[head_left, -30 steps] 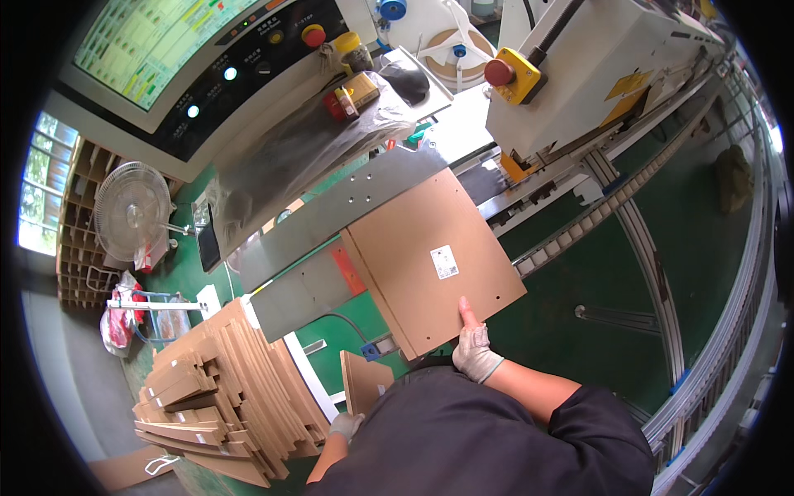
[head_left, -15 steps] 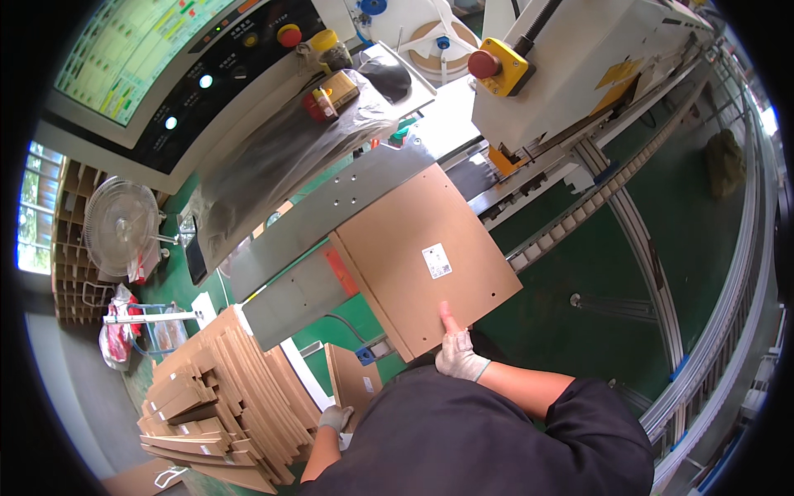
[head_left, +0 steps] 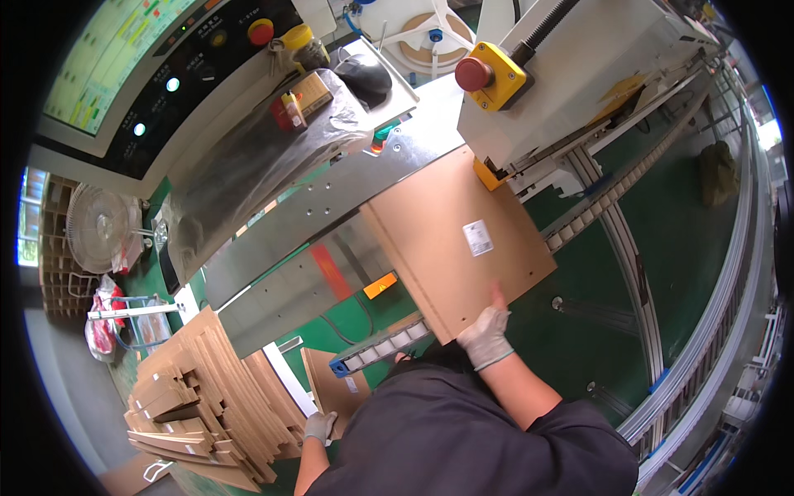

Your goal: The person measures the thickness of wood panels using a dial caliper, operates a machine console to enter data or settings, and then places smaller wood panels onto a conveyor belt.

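My right hand (head_left: 486, 335), in a pale work glove, grips the near edge of a large brown board (head_left: 430, 236), thumb on top and the other fingers out of sight underneath. A white label (head_left: 477, 237) is stuck on the board's upper face. The board lies aslant across the metal bench (head_left: 273, 285), its far corner by the yellow block (head_left: 490, 174) of the white machine (head_left: 562, 83). Low on the left, my gloved left hand (head_left: 320, 426) is closed on the edge of a smaller brown board (head_left: 331, 376), which stands tilted beside a stack of panels (head_left: 223, 388).
A roller strip (head_left: 385, 347) juts toward me, and a second roller track (head_left: 612, 194) runs along the right. A red stop button on a yellow box (head_left: 492, 76) sits on the machine. Behind the bench are a control panel (head_left: 178, 91), a black mouse (head_left: 364, 77) and plastic sheeting (head_left: 248, 198).
The large board has slid right along the bench, toward the machine, with my right hand on it. An orange sticker and more of the roller strip now show. My left hand keeps its hold.
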Demonstrator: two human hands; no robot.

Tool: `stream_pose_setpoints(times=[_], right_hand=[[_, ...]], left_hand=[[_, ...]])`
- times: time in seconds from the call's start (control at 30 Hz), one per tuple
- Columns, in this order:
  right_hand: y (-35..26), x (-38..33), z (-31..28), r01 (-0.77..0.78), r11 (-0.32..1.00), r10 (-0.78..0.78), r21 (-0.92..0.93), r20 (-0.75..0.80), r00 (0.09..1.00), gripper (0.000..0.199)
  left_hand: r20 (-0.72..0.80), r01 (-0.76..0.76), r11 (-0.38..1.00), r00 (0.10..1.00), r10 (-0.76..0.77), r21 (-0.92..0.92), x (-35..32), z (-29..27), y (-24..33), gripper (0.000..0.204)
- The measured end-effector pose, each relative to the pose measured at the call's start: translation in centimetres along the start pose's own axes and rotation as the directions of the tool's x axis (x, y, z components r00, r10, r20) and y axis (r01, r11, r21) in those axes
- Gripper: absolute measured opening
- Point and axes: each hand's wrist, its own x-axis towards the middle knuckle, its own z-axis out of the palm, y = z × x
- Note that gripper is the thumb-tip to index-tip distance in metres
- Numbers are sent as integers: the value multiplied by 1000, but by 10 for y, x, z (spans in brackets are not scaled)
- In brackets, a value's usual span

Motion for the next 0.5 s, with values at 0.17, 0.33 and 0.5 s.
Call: stream_pose_setpoints(times=[0.17,0.33,0.5], right_hand=[[-88,20,5,205,973,-219,105,135,966,70],[-130,24,4,355,920,-365,163,30,931,76],[-175,70,-34,681,626,-683,-379,156,714,69]], left_hand=[[-48,203,958,975,-217,-203,-45,-55,60,57],[-246,218,916,919,-309,-336,-42,-11,25,54],[-333,229,860,852,-403,-456,-90,-21,23,50]])
